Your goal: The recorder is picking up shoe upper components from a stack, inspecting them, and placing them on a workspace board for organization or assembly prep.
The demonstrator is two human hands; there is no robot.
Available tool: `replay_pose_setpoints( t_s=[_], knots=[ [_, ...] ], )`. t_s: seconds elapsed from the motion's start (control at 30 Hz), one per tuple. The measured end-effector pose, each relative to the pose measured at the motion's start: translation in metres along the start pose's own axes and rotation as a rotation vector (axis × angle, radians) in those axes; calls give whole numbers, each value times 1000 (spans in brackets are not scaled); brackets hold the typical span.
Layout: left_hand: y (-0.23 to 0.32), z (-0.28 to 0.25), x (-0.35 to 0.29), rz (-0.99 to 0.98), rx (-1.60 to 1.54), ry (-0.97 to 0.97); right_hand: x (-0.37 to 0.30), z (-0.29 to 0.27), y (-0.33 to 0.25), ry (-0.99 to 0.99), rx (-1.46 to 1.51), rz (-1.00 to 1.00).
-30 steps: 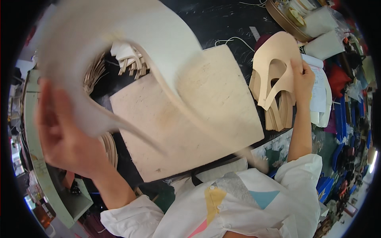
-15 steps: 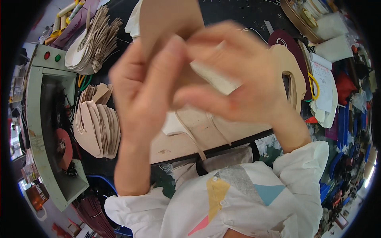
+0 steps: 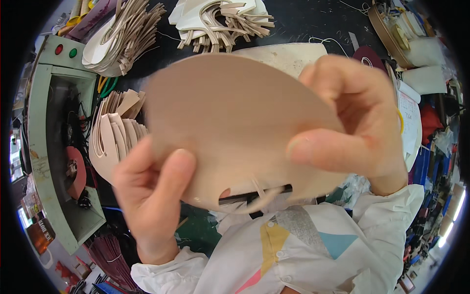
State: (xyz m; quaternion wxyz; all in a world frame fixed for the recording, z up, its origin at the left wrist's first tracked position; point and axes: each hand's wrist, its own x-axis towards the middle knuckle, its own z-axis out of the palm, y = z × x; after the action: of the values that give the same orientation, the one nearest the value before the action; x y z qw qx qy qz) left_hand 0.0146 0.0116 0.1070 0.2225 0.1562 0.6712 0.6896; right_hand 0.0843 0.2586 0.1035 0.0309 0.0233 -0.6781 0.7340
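Note:
A smooth beige leather-like panel [image 3: 240,108], rounded along its far edge, is held up before me over the table. Near its lower edge are a cut-out slot and a narrow strip, blurred by motion. My left hand [image 3: 152,196] pinches the panel's left side, thumb on the face and fingers behind. On the opposite side, my right hand [image 3: 362,122] grips the edge with its thumb pressed flat on the face and its fingers curled at the rim. Much of the table surface behind the panel is hidden.
Stacks of beige cut pieces stand at the left [image 3: 107,142], upper left [image 3: 110,46] and far middle [image 3: 215,22]. A pale sheet [image 3: 298,53] lies behind the panel. Left is a grey-green metal housing [image 3: 41,112] with red and green buttons; scissors with green handles [image 3: 108,88] lie beside it.
The panel has come down and toward me, and its broad face now shows. My hands have moved apart to its two sides. The stack at the far middle has come into fuller view.

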Motion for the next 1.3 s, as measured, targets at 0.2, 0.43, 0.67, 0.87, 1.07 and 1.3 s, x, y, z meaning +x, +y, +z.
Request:
replay_pose_setpoints(
  t_s=[0.2,0.43,0.67,0.87,1.07,1.3],
  knots=[
    [-97,13,21,-89,221,97,5,-6,78,162,-208,437],
    [-130,13,31,97,630,177,12,-5,124,249,-603,417],
    [-135,13,33,122,678,191,16,-7,126,266,-599,432],
    [-134,13,35,117,701,211,19,-5,126,255,-638,455],
    [-118,18,41,68,930,45,26,-9,121,176,-846,460],
    [-124,25,59,579,1278,-380,-7,-19,114,92,-270,491]
  ],
)
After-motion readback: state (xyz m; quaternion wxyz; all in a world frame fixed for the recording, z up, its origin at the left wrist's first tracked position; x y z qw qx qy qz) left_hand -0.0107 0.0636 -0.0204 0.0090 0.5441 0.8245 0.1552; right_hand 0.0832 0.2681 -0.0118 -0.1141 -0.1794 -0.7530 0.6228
